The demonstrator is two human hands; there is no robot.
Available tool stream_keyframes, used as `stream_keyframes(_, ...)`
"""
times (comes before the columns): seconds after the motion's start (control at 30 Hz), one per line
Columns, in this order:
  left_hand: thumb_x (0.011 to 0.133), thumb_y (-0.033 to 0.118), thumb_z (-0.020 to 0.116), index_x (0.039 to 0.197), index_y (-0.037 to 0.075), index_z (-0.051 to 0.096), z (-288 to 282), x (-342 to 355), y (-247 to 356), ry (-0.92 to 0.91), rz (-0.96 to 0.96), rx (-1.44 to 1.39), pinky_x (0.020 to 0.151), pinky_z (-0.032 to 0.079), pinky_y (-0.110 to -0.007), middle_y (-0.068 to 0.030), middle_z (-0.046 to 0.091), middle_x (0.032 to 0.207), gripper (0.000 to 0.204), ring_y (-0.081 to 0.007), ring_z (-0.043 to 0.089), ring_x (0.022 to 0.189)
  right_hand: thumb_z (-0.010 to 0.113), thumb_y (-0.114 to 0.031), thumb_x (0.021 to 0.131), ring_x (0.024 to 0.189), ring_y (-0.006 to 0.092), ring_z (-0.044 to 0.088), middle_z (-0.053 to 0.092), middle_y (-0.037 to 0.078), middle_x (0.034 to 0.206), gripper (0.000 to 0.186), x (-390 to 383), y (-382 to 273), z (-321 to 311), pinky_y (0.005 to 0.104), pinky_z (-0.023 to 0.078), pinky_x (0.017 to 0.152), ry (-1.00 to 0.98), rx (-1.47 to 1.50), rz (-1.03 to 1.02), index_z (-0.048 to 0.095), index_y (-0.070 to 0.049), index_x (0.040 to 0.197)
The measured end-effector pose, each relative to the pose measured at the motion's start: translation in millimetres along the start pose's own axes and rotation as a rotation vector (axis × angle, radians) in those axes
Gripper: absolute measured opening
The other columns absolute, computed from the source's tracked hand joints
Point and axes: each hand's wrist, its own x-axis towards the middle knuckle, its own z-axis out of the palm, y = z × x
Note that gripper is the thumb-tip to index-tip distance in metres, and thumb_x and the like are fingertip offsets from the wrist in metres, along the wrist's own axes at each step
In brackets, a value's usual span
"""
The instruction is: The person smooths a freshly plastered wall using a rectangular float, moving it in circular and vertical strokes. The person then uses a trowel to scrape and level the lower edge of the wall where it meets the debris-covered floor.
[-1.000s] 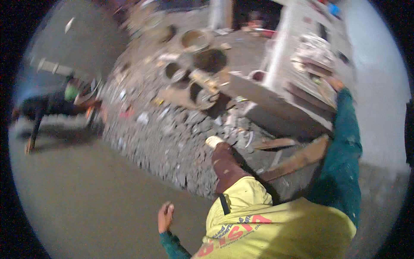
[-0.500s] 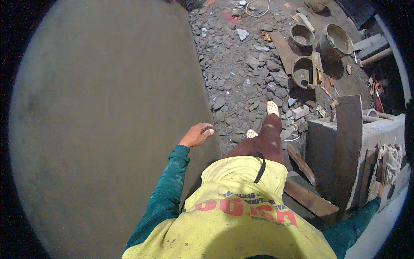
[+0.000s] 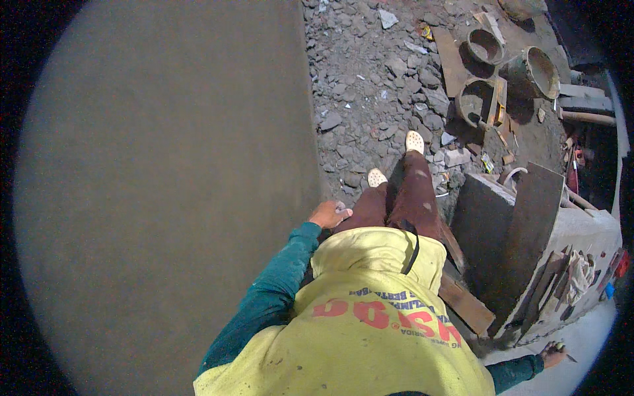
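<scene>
1. While the fingers of the right hand close round a small slim item, greenish at one end with a dark pointed tip, hand and item sit at the lower right of the frame; exact finger placement too small to tell.
2. Left hand, just below frame centre: fingers loosely bent, beside the brown trousers; contact with them, can't tell.
3. Green sleeves on both arms; yellow shirt fills lower centre.
4. Above the right hand, right side of frame: whitish cloth among thin boards on a concrete block; upright dark board against the block.
5. Wooden plank, lower right of centre, near the shirt.
6. Pale clogs on grey rubble, upper centre.
7. Three mortar-stained buckets grouped upper right.
8. Smooth grey-brown surface covers the left half.
</scene>
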Motion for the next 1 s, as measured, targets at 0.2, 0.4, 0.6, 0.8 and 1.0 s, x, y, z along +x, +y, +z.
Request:
stream_keyframes(0.2, 0.091, 0.032, 0.072, 0.092, 0.004, 0.075, 89.4, 11.6, -52.2, 0.083, 0.035, -0.246, 0.082, 0.056, -0.049, -0.0197, 0.074, 0.093, 0.028, -0.0414, 0.070, 0.089, 0.061, -0.035, 0.103, 0.121, 0.0291, 0.052, 0.055, 0.016, 0.137, 0.050, -84.5, -132.7, 215.1, 0.0468, 0.044, 0.102, -0.590, 0.419, -0.329, 0.055, -0.001, 0.139)
stream_keyframes(0.4, 0.095, 0.017, 0.065, 0.095, 0.005, 0.073, 95.6, -29.3, -33.9, -0.065, 0.066, -0.373, 0.085, 0.056, -0.046, -0.0160, 0.074, 0.097, 0.015, -0.0352, 0.071, 0.092, 0.062, -0.040, 0.104, 0.079, 0.0096, 0.044, 0.053, 0.000, 0.101, 0.040, -360.4, -112.3, 555.1, 0.0270, 0.038, 0.066, -0.916, 0.165, -0.177, 0.060, -0.008, 0.129)
stream_keyframes(0.6, 0.099, 0.019, 0.067, 0.115, 0.006, 0.070, 128.4, -37.5, -28.4, -0.146, 0.111, -0.308, 0.087, 0.054, -0.040, -0.0142, 0.074, 0.106, 0.021, -0.0256, 0.070, 0.100, 0.058, -0.048, 0.106, 0.059, 0.0038, 0.042, 0.053, -0.008, 0.078, 0.038, -559.6, 90.0, 743.6, 0.0209, 0.030, 0.050, -1.526, -0.199, 0.184, 0.065, -0.011, 0.115)
stream_keyframes(0.8, 0.103, 0.020, 0.067, 0.120, 0.005, 0.069, 65.2, 124.3, -13.7, 0.125, -0.277, -0.650, 0.091, 0.054, -0.038, -0.0138, 0.074, 0.110, 0.023, -0.0246, 0.071, 0.103, 0.059, -0.047, 0.103, 0.053, 0.0074, 0.044, 0.055, -0.004, 0.072, 0.036, -701.3, 285.6, 813.1, 0.0274, 0.035, 0.048, -1.748, -0.203, 0.348, 0.063, -0.012, 0.100)
stream_keyframes(1.0, 0.102, 0.019, 0.068, 0.120, 0.003, 0.070, 54.0, 286.4, -102.8, 0.559, -0.177, -0.366, 0.092, 0.054, -0.037, -0.0138, 0.073, 0.110, 0.024, -0.0228, 0.070, 0.104, 0.061, -0.048, 0.100, 0.057, 0.0105, 0.050, 0.058, -0.001, 0.072, 0.038, -768.6, 516.6, 824.8, 0.0302, 0.039, 0.052, -1.873, -0.163, -0.014, 0.065, -0.011, 0.097)
